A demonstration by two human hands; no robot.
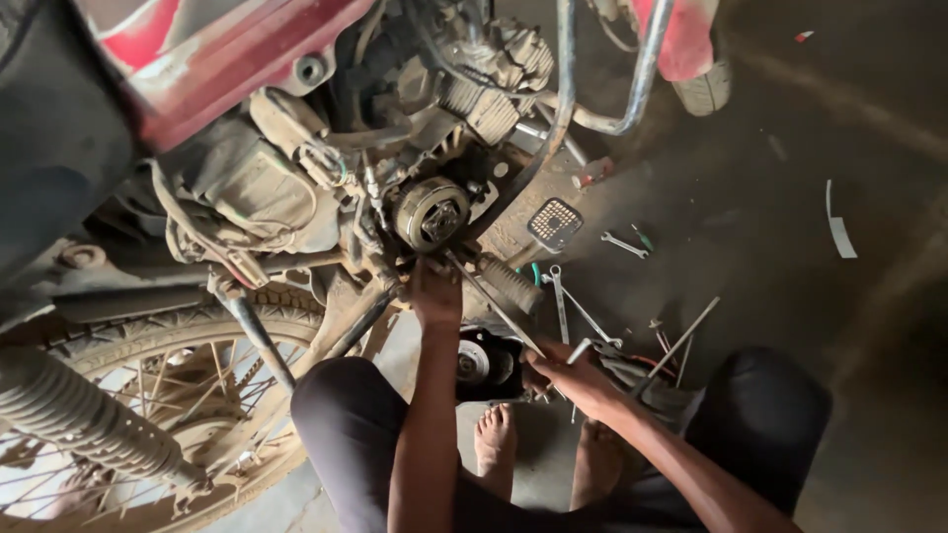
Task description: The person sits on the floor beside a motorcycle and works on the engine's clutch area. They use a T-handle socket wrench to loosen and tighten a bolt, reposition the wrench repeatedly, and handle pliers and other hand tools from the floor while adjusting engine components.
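Fingers of the left hand (435, 292) press under the round engine rotor (432, 213) at frame centre, their grip hidden; right hand (576, 378), lower centre, closes around a long metal rod (494, 306).

The left hand (435, 293) hides whatever it grips under the engine (432, 212) — the rear wheel (158, 395) is cut off.
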